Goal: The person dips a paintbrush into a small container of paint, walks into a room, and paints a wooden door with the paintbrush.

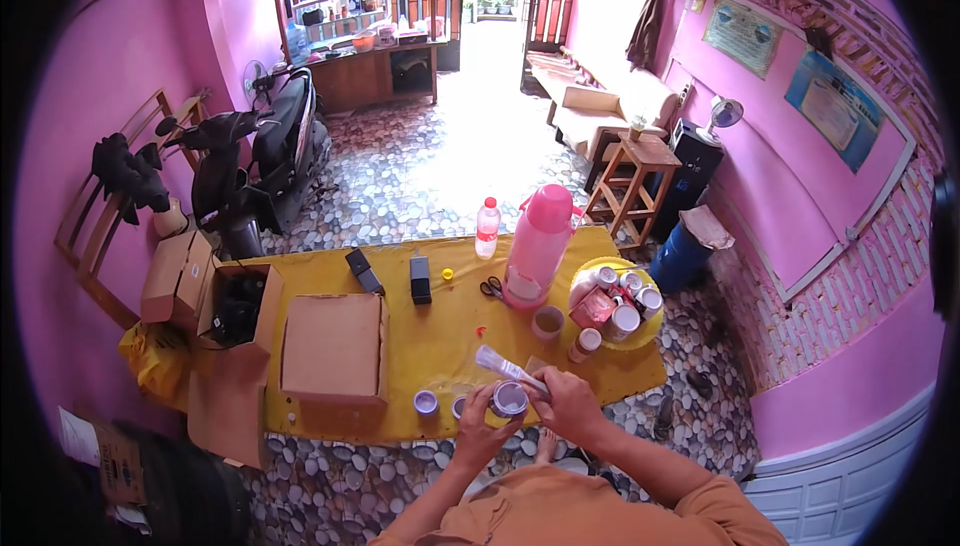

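Observation:
My left hand [482, 430] is wrapped round a small open jar [509, 399] with pale purple-grey contents, at the table's near edge. In my right hand [567, 407] is a wide brush [510, 367], its pale bristles pointing up and left above the jar. The fingers of the right hand come close to the jar's rim; whether they touch it I cannot tell. Left of the jar, a small round container [426, 403] with pale purple contents stands on the yellow-covered table [430, 331]. Another little container [459, 407] is partly hidden beside my left hand.
A closed cardboard box [333, 348] stands on the left of the table. Toward the right are a pink flask [538, 251], a cup [547, 323], a bottle [487, 229], scissors [492, 288] and a yellow tray [648, 334] of jars. A motorbike [285, 136] is parked beyond.

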A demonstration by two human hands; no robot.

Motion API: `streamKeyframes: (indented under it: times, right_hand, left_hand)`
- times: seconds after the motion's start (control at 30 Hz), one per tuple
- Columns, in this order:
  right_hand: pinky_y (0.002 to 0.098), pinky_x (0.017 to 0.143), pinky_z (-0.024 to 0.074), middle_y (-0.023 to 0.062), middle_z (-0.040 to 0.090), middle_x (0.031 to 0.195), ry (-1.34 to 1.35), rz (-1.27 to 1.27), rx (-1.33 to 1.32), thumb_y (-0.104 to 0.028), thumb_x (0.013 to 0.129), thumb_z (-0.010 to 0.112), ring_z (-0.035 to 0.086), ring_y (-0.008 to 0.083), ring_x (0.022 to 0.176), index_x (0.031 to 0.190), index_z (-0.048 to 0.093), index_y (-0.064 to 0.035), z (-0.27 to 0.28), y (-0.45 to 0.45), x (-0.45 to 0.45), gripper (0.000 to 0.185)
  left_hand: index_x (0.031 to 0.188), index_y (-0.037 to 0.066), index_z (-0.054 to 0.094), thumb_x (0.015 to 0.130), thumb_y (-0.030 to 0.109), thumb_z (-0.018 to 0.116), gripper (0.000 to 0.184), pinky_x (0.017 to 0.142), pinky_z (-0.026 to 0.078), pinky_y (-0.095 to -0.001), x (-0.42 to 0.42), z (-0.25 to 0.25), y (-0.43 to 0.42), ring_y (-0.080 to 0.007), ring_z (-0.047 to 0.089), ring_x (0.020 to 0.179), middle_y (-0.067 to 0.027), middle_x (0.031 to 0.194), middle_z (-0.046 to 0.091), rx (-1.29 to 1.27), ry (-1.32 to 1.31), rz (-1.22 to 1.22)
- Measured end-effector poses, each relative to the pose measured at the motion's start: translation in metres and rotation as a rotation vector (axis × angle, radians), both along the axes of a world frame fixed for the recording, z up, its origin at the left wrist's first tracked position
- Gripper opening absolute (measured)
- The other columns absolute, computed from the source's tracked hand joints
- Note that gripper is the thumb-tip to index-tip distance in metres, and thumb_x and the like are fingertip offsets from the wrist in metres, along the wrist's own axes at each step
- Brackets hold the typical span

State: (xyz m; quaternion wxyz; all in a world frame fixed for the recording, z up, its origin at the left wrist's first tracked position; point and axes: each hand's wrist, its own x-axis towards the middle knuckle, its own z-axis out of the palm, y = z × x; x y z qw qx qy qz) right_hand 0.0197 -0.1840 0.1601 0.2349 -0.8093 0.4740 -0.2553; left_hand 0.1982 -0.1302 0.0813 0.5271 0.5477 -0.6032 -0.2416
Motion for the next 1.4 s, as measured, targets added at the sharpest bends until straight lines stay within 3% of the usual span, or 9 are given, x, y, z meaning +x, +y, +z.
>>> streamKeyframes:
  times: [0.07, 0.27, 0.43, 0.57, 0.67, 1.03, 1.23, 1.4]
  right_hand:
    - [0.0514, 0.076, 0.0550, 0.0217, 0.072, 0.090, -0.041, 0.002, -0.063, -0.028, 0.098, 0.071, 0.071, 0.0432, 0.087, 0.110, 0.065, -0.0018, -0.004, -0.005, 0.006, 0.030]
    - [0.0477, 0.074, 0.0552, 0.0192, 0.072, 0.090, -0.084, 0.048, 0.089, -0.028, 0.098, 0.075, 0.072, 0.0400, 0.085, 0.108, 0.066, -0.0033, 0.000, 0.010, 0.008, 0.028]
    - [0.0466, 0.074, 0.0553, 0.0195, 0.073, 0.091, -0.062, -0.002, 0.036, -0.027, 0.098, 0.075, 0.072, 0.0391, 0.084, 0.106, 0.066, -0.0027, 0.004, 0.011, -0.002, 0.027]
    - [0.0499, 0.075, 0.0549, 0.0213, 0.072, 0.088, -0.104, -0.048, 0.040, -0.029, 0.100, 0.071, 0.071, 0.0428, 0.086, 0.108, 0.063, -0.0019, 0.002, 0.004, 0.009, 0.030]
    - [0.0465, 0.072, 0.0557, 0.0196, 0.072, 0.090, -0.130, 0.001, 0.052, -0.026, 0.097, 0.076, 0.072, 0.0399, 0.083, 0.105, 0.066, -0.0024, 0.011, 0.009, 0.014, 0.027]
    - [0.0490, 0.074, 0.0552, 0.0214, 0.071, 0.090, -0.106, -0.030, 0.012, -0.026, 0.098, 0.074, 0.072, 0.0417, 0.085, 0.107, 0.065, -0.0021, 0.005, 0.005, 0.012, 0.027]
    - [0.0472, 0.073, 0.0553, 0.0199, 0.071, 0.090, -0.105, 0.049, 0.046, -0.023, 0.098, 0.075, 0.072, 0.0403, 0.085, 0.107, 0.066, -0.0026, 0.008, 0.014, 0.004, 0.025]
    - [0.0470, 0.073, 0.0553, 0.0193, 0.071, 0.090, -0.050, -0.021, -0.022, -0.023, 0.098, 0.075, 0.071, 0.0404, 0.086, 0.108, 0.065, -0.0025, 0.010, 0.005, 0.002, 0.025]
  left_hand:
    - [0.126, 0.004, 0.064, 0.072, 0.014, 0.092, 0.062, 0.098, 0.052, -0.0454, -0.002, 0.002, 0.000, -0.0368, 0.065, 0.113, -0.0153, 0.121, 0.067, 0.016, 0.026, -0.011]
    - [0.131, 0.003, 0.063, 0.077, 0.016, 0.093, 0.064, 0.097, 0.056, -0.0446, 0.000, -0.015, 0.002, -0.0374, 0.066, 0.115, -0.0182, 0.125, 0.065, -0.004, -0.052, -0.012]
    - [0.129, 0.005, 0.064, 0.072, 0.016, 0.093, 0.064, 0.099, 0.052, -0.0447, -0.001, 0.000, 0.003, -0.0358, 0.065, 0.114, -0.0158, 0.123, 0.066, 0.027, 0.041, 0.021]
    - [0.130, 0.004, 0.064, 0.073, 0.017, 0.094, 0.066, 0.099, 0.052, -0.0448, -0.003, -0.002, 0.003, -0.0359, 0.065, 0.115, -0.0163, 0.124, 0.066, 0.033, 0.038, 0.004]
    - [0.131, 0.004, 0.063, 0.074, 0.018, 0.094, 0.066, 0.099, 0.052, -0.0446, -0.002, -0.003, 0.002, -0.0352, 0.065, 0.116, -0.0166, 0.125, 0.065, 0.019, 0.002, -0.013]
    - [0.127, 0.003, 0.064, 0.072, 0.015, 0.093, 0.063, 0.097, 0.054, -0.0455, -0.002, 0.009, 0.003, -0.0369, 0.065, 0.114, -0.0162, 0.122, 0.066, -0.001, 0.017, 0.011]
    - [0.132, 0.004, 0.063, 0.074, 0.016, 0.093, 0.066, 0.096, 0.056, -0.0450, 0.003, -0.019, 0.001, -0.0371, 0.067, 0.115, -0.0182, 0.127, 0.065, 0.004, -0.057, 0.048]
    - [0.132, 0.004, 0.063, 0.075, 0.016, 0.093, 0.066, 0.097, 0.056, -0.0457, 0.003, 0.009, 0.002, -0.0384, 0.066, 0.114, -0.0190, 0.126, 0.065, 0.002, 0.028, 0.015]
